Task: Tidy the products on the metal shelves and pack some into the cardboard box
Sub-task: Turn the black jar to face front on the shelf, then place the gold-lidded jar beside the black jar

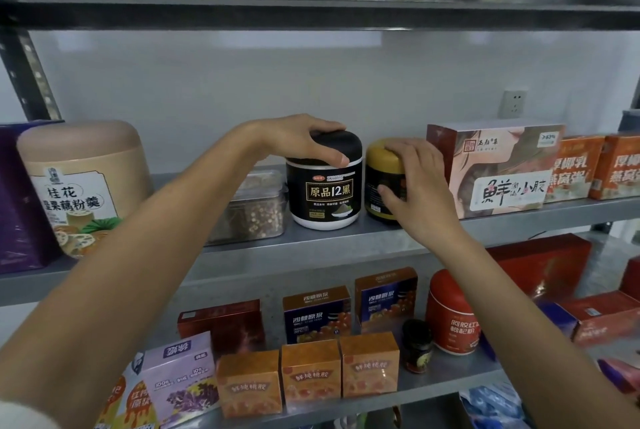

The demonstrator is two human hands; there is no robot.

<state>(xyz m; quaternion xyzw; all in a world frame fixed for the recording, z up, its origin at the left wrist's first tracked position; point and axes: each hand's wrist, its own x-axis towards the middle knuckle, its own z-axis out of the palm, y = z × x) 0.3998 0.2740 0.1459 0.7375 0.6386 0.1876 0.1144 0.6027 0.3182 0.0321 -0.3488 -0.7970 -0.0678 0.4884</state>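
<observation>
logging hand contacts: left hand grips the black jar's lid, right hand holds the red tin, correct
Only the right hand is wrong: in the head view it holds the yellow-lidded jar. The left hand does grip the black jar by its lid.

The black jar [323, 186] carries gold lettering and a white base; the smaller jar [381, 182] is dark under a mustard-yellow lid. The tub [83, 182] is beige, the left box [17, 200] purple, the three small boxes [310, 373] orange, the canister [452, 314] red, the shelf [346, 243] grey
</observation>
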